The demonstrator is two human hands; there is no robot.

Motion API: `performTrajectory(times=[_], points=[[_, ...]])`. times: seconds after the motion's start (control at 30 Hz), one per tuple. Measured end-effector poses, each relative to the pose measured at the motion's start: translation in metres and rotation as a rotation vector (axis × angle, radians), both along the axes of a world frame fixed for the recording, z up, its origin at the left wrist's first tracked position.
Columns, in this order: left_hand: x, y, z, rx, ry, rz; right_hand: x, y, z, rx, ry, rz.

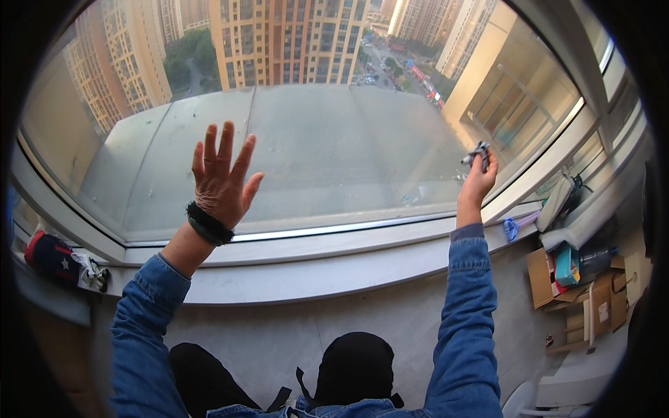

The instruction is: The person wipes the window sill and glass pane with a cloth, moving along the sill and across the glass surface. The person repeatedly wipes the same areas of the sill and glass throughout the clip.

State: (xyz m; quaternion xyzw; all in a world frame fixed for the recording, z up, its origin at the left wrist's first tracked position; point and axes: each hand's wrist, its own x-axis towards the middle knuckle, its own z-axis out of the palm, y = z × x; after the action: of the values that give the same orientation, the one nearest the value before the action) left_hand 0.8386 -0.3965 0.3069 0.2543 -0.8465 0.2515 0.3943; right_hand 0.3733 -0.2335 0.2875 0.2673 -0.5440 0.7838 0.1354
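My left hand (222, 180) is raised before the large window pane (313, 157), its fingers spread and nothing in it. Whether the palm presses on the glass I cannot tell. A black hair-tie-like band (209, 223) circles that wrist. On the right, my right hand (476, 183) grips a crumpled grey cloth (478, 155) in its fingertips, at or close to the glass. Below both hands run the white window frame (339, 237) and the pale sill (334, 279).
A dark blue and red bag or cap (51, 259) and a shoe-like item (94, 271) sit at the sill's left end. Rightward are a lilac cloth (512, 229), an opened cardboard box (541, 279) and a large plastic bottle (596, 261). Tall buildings (287, 42) stand outside.
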Motion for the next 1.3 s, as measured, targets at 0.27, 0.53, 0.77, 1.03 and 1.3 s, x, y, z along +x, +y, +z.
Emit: performTrajectory(times=[0.27, 0.53, 0.77, 1.03, 1.3], points=[[-0.012, -0.009, 0.021, 0.062, 0.035, 0.143, 0.091, -0.058, 0.068, 0.139, 0.410, -0.254], [-0.042, 0.009, 0.062, 0.033, -0.004, 0.110, 0.059, -0.030, 0.147, 0.278, 0.925, -0.210], [-0.063, -0.009, 0.067, -0.061, 0.088, 0.160, -0.100, -0.016, 0.211, 0.035, 0.262, -0.544], [-0.056, -0.005, 0.067, -0.076, 0.007, 0.211, 0.115, -0.067, 0.190, 0.105, 1.154, 0.022], [-0.048, -0.005, 0.067, -0.082, -0.026, 0.258, -0.099, -0.016, 0.219, -0.038, 0.590, -0.488]])
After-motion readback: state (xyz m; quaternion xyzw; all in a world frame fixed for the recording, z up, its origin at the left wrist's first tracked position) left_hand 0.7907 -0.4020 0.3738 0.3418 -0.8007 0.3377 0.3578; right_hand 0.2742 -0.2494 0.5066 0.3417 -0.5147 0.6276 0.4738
